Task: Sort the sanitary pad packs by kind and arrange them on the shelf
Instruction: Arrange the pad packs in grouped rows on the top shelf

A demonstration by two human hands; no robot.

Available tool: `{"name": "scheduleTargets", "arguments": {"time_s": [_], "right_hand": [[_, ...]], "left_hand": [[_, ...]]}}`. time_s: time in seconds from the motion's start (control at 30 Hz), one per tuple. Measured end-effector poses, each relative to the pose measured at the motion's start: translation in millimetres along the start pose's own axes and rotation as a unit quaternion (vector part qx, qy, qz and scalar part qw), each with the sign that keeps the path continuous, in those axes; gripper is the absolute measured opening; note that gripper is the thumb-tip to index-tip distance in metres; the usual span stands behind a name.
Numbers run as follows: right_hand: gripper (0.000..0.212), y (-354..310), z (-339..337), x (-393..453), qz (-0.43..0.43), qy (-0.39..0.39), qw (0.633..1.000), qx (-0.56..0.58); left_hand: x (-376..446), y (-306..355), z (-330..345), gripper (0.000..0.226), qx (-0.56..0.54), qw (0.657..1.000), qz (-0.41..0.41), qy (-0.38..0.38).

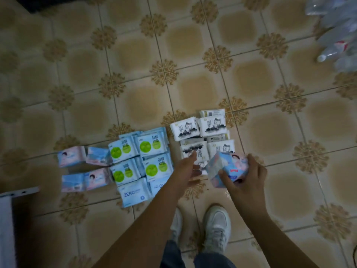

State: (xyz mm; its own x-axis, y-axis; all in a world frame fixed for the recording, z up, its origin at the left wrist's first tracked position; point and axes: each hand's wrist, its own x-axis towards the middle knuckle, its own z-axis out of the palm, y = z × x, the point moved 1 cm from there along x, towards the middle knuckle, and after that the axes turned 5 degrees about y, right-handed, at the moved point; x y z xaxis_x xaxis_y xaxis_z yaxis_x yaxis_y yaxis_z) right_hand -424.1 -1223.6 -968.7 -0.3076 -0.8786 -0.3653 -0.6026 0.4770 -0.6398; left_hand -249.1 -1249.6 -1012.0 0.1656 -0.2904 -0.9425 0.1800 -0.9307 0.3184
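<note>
Sanitary pad packs lie grouped on the tiled floor. Pink-and-blue packs (85, 168) sit at the left. Beside them lie blue packs with green circles (142, 157), and blue "ZERO" packs (133, 193) in front of those. White packs with a cat drawing (204, 128) form a group at the right. My right hand (244, 176) grips a pink-and-blue pack (228, 167) just above the near edge of the white group. My left hand (188, 169) hovers with fingers spread beside that pack, over the white packs, holding nothing.
A white shelf corner (11, 200) shows at the lower left edge. Clear plastic bottles (336, 35) lie bundled at the upper right. My white shoes (216, 227) stand on the floor right behind the packs.
</note>
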Motion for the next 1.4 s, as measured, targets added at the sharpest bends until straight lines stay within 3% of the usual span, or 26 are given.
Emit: {"name": "scheduleTargets", "arguments": {"time_s": [0.1,0.17,0.23,0.3,0.37,0.43,0.53,0.63,0.73,0.83,0.93,1.07,1.27,1.4], "right_hand": [[0.098,-42.4,-16.4,-13.4,-0.059,-0.005,0.997,-0.051],[0.102,-72.8,-29.8,-23.3,-0.104,-0.014,0.992,-0.077],[0.103,-102.1,-39.8,-36.6,-0.141,-0.040,0.987,-0.073],[0.105,-129.1,-43.6,-53.3,-0.189,-0.098,0.975,-0.056],[0.111,-150.2,-38.5,-71.5,-0.214,-0.179,0.960,-0.027],[0.115,-167.3,-26.9,-91.1,-0.180,-0.252,0.951,0.012],[0.087,-176.0,10.7,-129.0,-0.124,-0.299,0.946,0.022],[0.056,-178.1,66.4,-173.8,-0.124,-0.332,0.935,-0.026],[0.054,-178.4,127.3,-214.2,-0.089,-0.372,0.922,-0.062],[0.043,-169.2,185.0,-256.3,-0.021,-0.392,0.918,-0.059],[0.036,-166.7,242.2,-299.7,0.019,-0.389,0.919,-0.067],[0.039,-155.4,321.3,-336.7,0.034,-0.405,0.909,-0.088],[0.036,-122.4,429.9,-329.4,0.045,-0.401,0.912,-0.067],[0.028,-107.0,501.0,-295.5,0.036,-0.419,0.904,-0.078]], "left_hand": [[-66.7,14.7,-15.7,0.051,-0.041,0.990,0.016,-0.138],[-107.7,23.0,-30.9,0.046,-0.039,0.984,0.063,-0.164],[-138.8,26.0,-47.2,0.056,-0.050,0.981,0.084,-0.168],[-159.8,25.4,-66.5,0.062,-0.100,0.981,0.091,-0.139],[-175.4,20.4,-95.2,0.048,-0.155,0.980,0.093,-0.084],[-188.5,10.0,-130.7,0.029,-0.192,0.978,0.074,-0.031],[-195.0,-20.9,-186.6,0.025,-0.265,0.963,0.023,0.034],[-198.0,-50.5,-239.1,0.022,-0.307,0.950,-0.018,0.048],[-172.5,-91.7,-296.4,0.027,-0.313,0.946,-0.036,0.080],[-136.9,-140.3,-357.0,0.064,-0.263,0.958,-0.047,0.101],[-119.2,-181.8,-416.8,0.038,-0.183,0.977,-0.032,0.109],[-81.1,-222.9,-478.9,0.029,-0.086,0.990,0.017,0.113],[16.5,-248.2,-521.3,0.030,-0.011,0.983,0.062,0.172],[98.3,-245.9,-538.8,0.036,-0.017,0.982,0.091,0.167]]}}
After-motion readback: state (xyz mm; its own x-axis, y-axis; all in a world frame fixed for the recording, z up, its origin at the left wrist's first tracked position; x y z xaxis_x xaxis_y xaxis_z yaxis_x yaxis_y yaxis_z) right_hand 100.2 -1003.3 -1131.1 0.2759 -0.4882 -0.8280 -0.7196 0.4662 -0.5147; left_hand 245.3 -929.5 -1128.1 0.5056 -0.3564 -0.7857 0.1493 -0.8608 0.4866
